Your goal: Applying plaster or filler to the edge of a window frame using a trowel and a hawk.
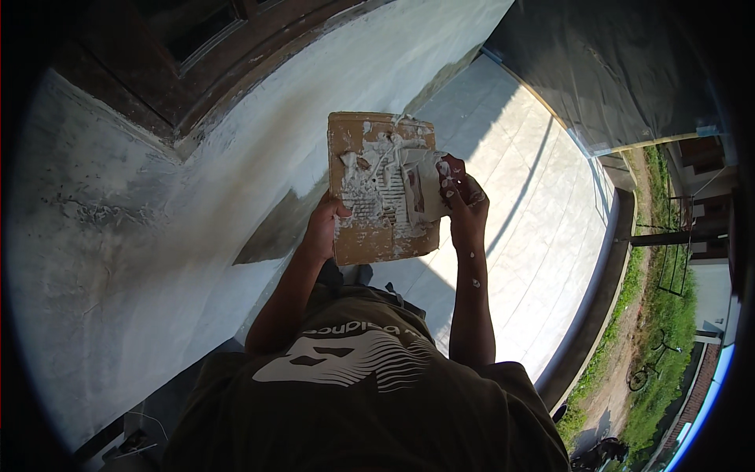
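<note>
My left hand (321,226) grips the left edge of a brown cardboard sheet (366,252), thumb on top. White paste (377,161) lies thickly over the sheet's middle, with ridged marks across it. In my right hand (468,197) is a flat, pale scraper (429,189), its blade resting against the paste near the sheet's right side. The fingers of that hand are closed round the scraper's outer edge. Smears of white paste spot my right fingers and forearm. Both hands are in front of my chest.
At left rises a grey-white plastered wall (141,291) with damp-looking patches, below a dark brown wooden frame (118,86). Pale floor tiles (535,236) lie partly in sunlight. A dark sheet (613,71) hangs at upper right. Beyond the low ledge (609,299) are grass and a bicycle (649,366).
</note>
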Demonstrator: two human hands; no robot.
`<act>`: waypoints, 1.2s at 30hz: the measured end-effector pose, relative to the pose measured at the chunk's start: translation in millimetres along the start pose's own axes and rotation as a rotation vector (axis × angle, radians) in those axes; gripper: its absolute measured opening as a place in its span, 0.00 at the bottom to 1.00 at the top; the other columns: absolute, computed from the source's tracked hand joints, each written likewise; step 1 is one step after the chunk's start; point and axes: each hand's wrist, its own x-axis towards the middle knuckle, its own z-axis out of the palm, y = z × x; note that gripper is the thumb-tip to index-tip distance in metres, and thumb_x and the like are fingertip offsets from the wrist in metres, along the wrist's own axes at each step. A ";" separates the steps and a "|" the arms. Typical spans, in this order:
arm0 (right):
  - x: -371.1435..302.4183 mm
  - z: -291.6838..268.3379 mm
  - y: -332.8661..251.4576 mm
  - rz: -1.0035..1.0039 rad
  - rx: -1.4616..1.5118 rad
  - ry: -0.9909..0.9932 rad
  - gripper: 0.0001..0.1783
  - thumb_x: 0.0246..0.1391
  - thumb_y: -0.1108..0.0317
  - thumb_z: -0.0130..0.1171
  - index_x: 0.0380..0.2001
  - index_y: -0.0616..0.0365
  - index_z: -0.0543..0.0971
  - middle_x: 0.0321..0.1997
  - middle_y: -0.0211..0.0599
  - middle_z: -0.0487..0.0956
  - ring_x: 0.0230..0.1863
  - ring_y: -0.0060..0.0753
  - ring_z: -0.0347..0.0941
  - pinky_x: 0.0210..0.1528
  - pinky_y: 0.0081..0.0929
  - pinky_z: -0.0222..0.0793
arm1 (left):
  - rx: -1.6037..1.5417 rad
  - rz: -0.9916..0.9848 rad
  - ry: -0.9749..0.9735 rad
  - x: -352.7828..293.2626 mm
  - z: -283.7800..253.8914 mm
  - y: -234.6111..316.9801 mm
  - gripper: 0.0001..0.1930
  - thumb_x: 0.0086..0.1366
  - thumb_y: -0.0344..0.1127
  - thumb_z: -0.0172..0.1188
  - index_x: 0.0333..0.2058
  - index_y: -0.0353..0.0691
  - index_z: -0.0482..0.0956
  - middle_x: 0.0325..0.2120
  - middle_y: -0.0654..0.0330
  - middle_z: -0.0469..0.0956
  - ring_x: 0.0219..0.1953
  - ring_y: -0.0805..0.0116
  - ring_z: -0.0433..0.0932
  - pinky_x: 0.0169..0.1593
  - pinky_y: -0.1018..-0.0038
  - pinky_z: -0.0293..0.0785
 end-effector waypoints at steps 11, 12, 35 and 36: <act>5.4 1.4 -6.5 0.047 -0.029 -0.131 0.15 0.51 0.74 0.55 0.44 0.67 0.74 0.37 0.31 0.78 0.34 0.17 0.71 0.38 0.17 0.66 | 0.081 0.037 0.057 2.7 25.3 17.6 0.21 0.47 0.27 0.44 0.43 0.39 0.68 0.34 0.61 0.68 0.36 0.68 0.71 0.44 0.68 0.73; 4.9 3.6 -7.1 0.070 -0.033 -0.135 0.15 0.51 0.74 0.55 0.44 0.67 0.74 0.37 0.31 0.78 0.34 0.17 0.71 0.38 0.17 0.66 | 0.099 0.034 0.062 5.0 24.0 18.9 0.21 0.47 0.27 0.44 0.44 0.38 0.68 0.34 0.61 0.69 0.37 0.67 0.71 0.44 0.67 0.73; 40.4 79.5 -32.6 0.209 0.603 -0.119 0.23 0.48 0.81 0.42 0.51 0.68 0.64 0.47 0.44 0.73 0.47 0.37 0.72 0.53 0.34 0.67 | -0.034 -0.044 -0.044 37.7 -6.3 67.8 0.22 0.51 0.31 0.44 0.48 0.38 0.66 0.38 0.57 0.72 0.39 0.61 0.74 0.46 0.63 0.74; 47.1 80.9 -33.3 0.206 0.599 -0.125 0.23 0.48 0.81 0.42 0.51 0.68 0.64 0.47 0.44 0.73 0.47 0.37 0.72 0.53 0.34 0.67 | -0.037 -0.038 -0.047 39.1 -9.1 68.8 0.22 0.51 0.31 0.44 0.48 0.38 0.66 0.38 0.57 0.72 0.39 0.61 0.74 0.46 0.63 0.74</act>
